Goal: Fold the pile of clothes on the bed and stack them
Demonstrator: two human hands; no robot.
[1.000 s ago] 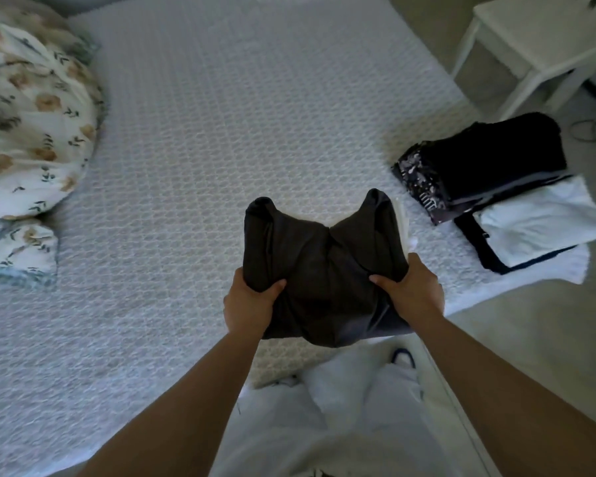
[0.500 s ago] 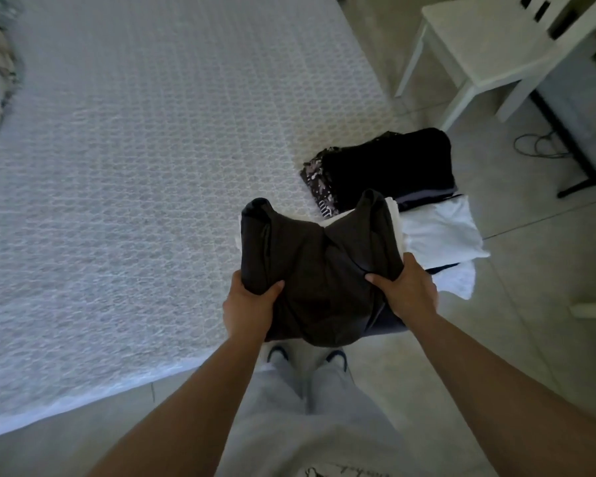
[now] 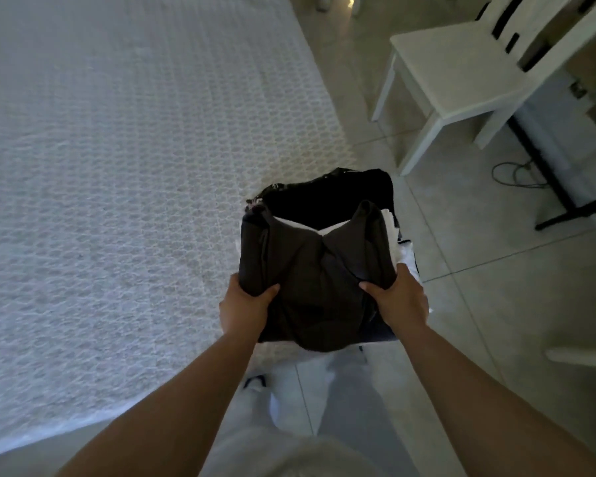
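Firmly gripped a folded dark grey garment (image 3: 317,287) by its near edge, left hand (image 3: 246,309) and right hand (image 3: 398,301) each with thumb on top and fingers hidden beneath. Held it raised over the stack of folded clothes (image 3: 341,191) at the bed's (image 3: 117,166) near right corner, covering most of that stack. Cannot tell whether it touched the stack. Stood beside the bed, white chair (image 3: 461,80) well apart on the tiled floor (image 3: 496,304).
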